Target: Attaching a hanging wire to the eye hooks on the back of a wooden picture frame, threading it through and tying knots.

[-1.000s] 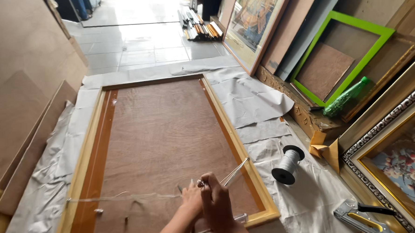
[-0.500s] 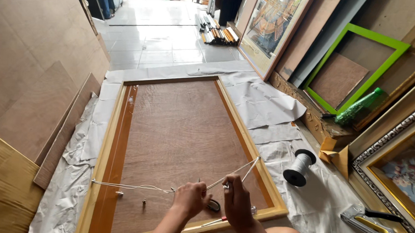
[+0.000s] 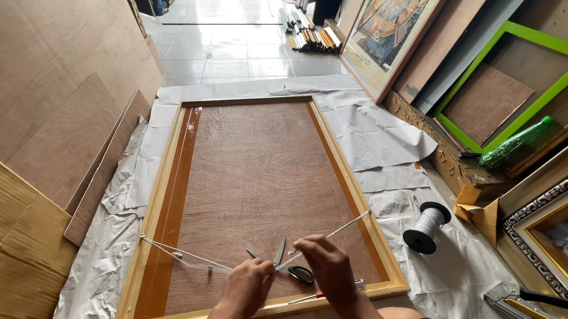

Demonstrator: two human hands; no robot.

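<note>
A person's left hand (image 3: 248, 287) and right hand (image 3: 330, 270) pinch a white cord (image 3: 332, 234) strung taut across the back of a wooden frame (image 3: 168, 173) lying face down on a white sheet (image 3: 387, 138) on the floor. Scissors (image 3: 289, 268) lie on the brown backing board between the hands. A spool of cord (image 3: 426, 227) stands just right of the frame, a staple gun (image 3: 526, 312) farther right.

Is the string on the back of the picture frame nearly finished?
Partly. The string already runs from the left rail of the frame to the right rail. Both hands, left and right, pinch it mid-span above the scissors. It looks untrimmed, and the spool sits beside the frame.
</note>
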